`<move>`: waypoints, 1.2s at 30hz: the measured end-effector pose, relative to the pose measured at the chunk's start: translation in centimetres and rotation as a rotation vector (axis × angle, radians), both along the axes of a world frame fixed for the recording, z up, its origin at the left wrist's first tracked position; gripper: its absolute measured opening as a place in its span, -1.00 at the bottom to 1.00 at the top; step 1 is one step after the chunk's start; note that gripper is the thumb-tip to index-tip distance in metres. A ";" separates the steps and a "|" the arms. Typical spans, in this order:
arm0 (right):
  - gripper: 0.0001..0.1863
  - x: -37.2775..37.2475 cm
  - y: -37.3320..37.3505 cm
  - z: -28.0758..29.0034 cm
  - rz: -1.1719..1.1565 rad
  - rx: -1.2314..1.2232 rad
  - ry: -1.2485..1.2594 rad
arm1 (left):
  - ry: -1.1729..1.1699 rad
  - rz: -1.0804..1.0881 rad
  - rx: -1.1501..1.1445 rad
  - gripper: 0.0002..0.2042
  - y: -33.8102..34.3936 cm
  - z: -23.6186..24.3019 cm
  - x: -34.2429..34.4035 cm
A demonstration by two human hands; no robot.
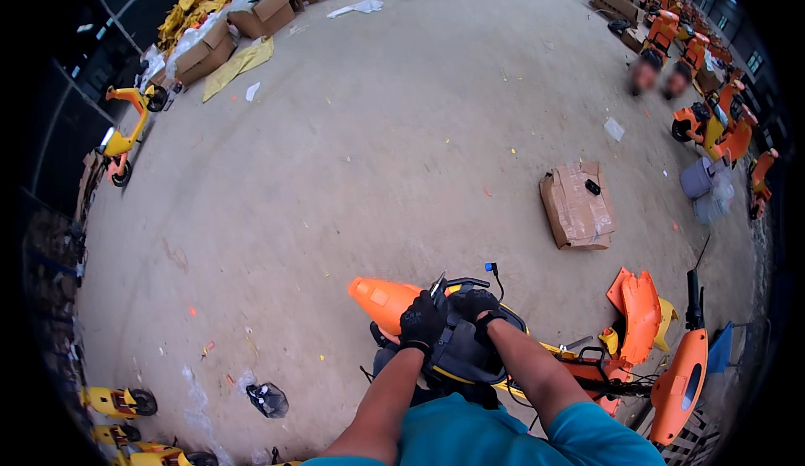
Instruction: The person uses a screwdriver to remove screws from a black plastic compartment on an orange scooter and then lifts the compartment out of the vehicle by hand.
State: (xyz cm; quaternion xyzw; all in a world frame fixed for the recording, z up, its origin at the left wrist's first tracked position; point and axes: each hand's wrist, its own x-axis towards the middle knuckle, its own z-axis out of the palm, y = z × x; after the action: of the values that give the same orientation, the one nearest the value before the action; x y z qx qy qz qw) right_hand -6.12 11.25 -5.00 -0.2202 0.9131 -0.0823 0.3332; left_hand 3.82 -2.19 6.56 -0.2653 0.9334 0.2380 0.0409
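Observation:
Both my hands wear black gloves. My left hand (422, 325) has its fingers closed at a small silver metal bracket (438, 288) on the top of a yellow-framed scooter's rear section. My right hand (472, 307) is closed just beside it, on something I cannot make out. Below them lies the black tray (457, 349) of the scooter. An orange tail panel (377, 297) sticks out to the left, and a blue-ended cable (493, 268) rises behind. Further right are loose orange panels (637, 315) and an orange front section (675, 390) with a black handlebar.
A cardboard box (574, 210) lies on the concrete floor (335, 173). Scooters (713, 131) and purple buckets (696, 177) line the right. A yellow scooter (126, 139) stands left, near boxes (201, 55). More yellow scooters (117, 403) are at lower left, near a black bag (267, 399).

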 end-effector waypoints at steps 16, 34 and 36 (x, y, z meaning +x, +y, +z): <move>-0.66 1.4 -0.3 0.4 0.079 -0.015 0.228 | 0.020 0.032 -0.001 -0.50 0.2 0.3 0.0; -0.79 0.5 1.4 -0.9 0.342 -0.459 0.310 | 0.112 -0.008 -0.025 -0.62 0.0 1.6 0.1; -0.77 0.3 2.6 -0.7 0.336 -0.405 0.260 | 0.043 -0.008 0.002 -0.64 0.6 1.2 -0.6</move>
State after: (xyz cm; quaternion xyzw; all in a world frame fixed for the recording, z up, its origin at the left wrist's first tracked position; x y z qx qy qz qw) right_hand -5.78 13.90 -5.71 -0.4392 0.8638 -0.1774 0.1715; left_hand 3.22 -1.59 7.72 -0.2563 0.9349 0.2446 0.0220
